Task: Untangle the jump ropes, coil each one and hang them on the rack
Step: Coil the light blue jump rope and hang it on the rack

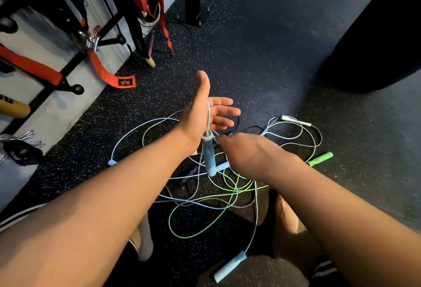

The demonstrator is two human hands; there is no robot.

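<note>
two hands over thin tangled cords [216, 195]: left hand [196, 118] splayed under blue cord [208, 113], right hand [248, 152], grip unclear

Quick pass, person only. Left forearm [102, 195] and right forearm [330, 197] come in from the bottom corners, both bare to the frame edge. Left hand [205, 115] and right hand [243, 150] are bare too. Dark shorts [323, 268] with white side stripes show at lower right, and the same stripes show at the lower left edge. A light grey sock [145, 238] is at bottom centre-left. A bare lower leg [287, 223] is at bottom right of centre, with a black strip [271, 218] beside it; sock or shadow, can't tell.
</note>
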